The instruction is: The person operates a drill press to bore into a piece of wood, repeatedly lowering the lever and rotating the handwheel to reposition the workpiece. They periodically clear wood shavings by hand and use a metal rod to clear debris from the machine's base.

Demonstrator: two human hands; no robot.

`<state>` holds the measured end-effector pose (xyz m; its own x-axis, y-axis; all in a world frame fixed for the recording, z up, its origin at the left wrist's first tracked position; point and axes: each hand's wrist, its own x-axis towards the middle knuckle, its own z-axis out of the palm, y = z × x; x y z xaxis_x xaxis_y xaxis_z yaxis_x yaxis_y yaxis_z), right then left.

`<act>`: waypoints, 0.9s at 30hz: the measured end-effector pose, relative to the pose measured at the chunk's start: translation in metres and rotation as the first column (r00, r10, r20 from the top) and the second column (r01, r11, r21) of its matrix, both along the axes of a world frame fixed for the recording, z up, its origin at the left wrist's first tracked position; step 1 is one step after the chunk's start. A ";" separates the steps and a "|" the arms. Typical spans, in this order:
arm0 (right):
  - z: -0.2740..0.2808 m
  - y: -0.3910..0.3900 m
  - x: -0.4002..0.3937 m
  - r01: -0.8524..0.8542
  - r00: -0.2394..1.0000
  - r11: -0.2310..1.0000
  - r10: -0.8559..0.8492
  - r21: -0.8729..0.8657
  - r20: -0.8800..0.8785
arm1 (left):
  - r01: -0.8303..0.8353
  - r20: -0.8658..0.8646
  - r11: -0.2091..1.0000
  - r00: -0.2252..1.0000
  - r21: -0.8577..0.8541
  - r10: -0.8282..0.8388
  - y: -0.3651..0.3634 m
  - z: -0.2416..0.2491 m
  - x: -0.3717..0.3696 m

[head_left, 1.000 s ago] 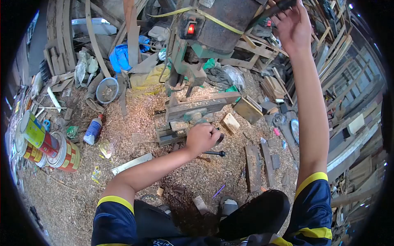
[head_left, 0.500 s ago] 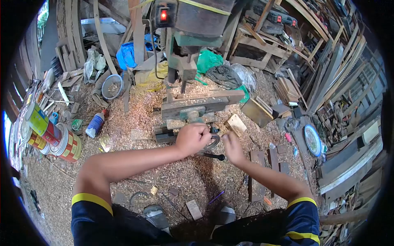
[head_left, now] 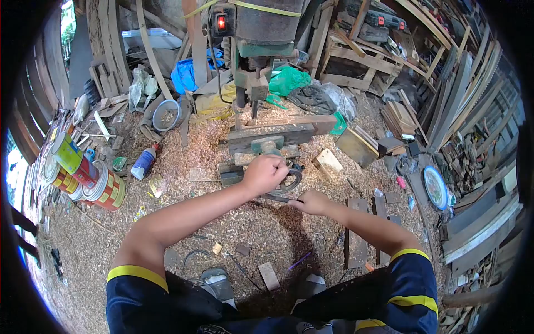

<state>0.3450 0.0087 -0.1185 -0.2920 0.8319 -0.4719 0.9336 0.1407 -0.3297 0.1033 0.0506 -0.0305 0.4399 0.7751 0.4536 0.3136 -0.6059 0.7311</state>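
In front of me stands a drill-press-like machine (head_left: 267, 33) with a bit (head_left: 255, 108) pointing down above a wooden board (head_left: 272, 137) held on edge in a vise (head_left: 266, 146). My left hand (head_left: 266, 173) is closed in a fist at the upper left of a dark metal handwheel (head_left: 295, 181); its fingertips are turned away from view. Just below the wheel, my right hand (head_left: 312, 203) wraps around the end of a dark lever (head_left: 277, 197). The far end of that lever runs under my left wrist. A light wood block (head_left: 328, 162) lies right of the wheel.
Wood shavings (head_left: 194, 222) cover the floor. Stacked paint cans (head_left: 103, 189) and a blue bottle (head_left: 144, 162) are on the left. Short boards (head_left: 356, 234) lie by my right forearm. Leaning planks (head_left: 450, 111) line the right side. The red switch (head_left: 221, 22) glows.
My right hand has moved down and left from beside the handwheel and closed on the lever. The lever's end has swung upward. My left hand stays at the wheel. The view shifted slightly.
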 end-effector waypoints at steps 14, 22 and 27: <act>0.003 -0.010 -0.001 0.045 0.999 0.999 -0.044 0.008 -0.018 | 0.016 -0.001 1.000 1.000 0.020 -0.016 -0.003 0.000 -0.002; 0.013 -0.019 -0.001 0.009 0.999 0.998 -0.007 0.062 -0.040 | -0.007 -0.035 1.000 0.999 0.030 0.008 -0.001 0.003 -0.002; 0.029 -0.019 -0.005 -0.008 1.000 0.995 0.009 0.096 -0.018 | 0.016 -0.044 1.000 0.999 0.019 -0.015 -0.002 0.007 -0.007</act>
<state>0.3399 -0.0107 -0.0896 -0.3070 0.8704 -0.3848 0.9262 0.1803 -0.3311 0.0967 0.0487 -0.0234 0.4713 0.7595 0.4484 0.3359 -0.6246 0.7050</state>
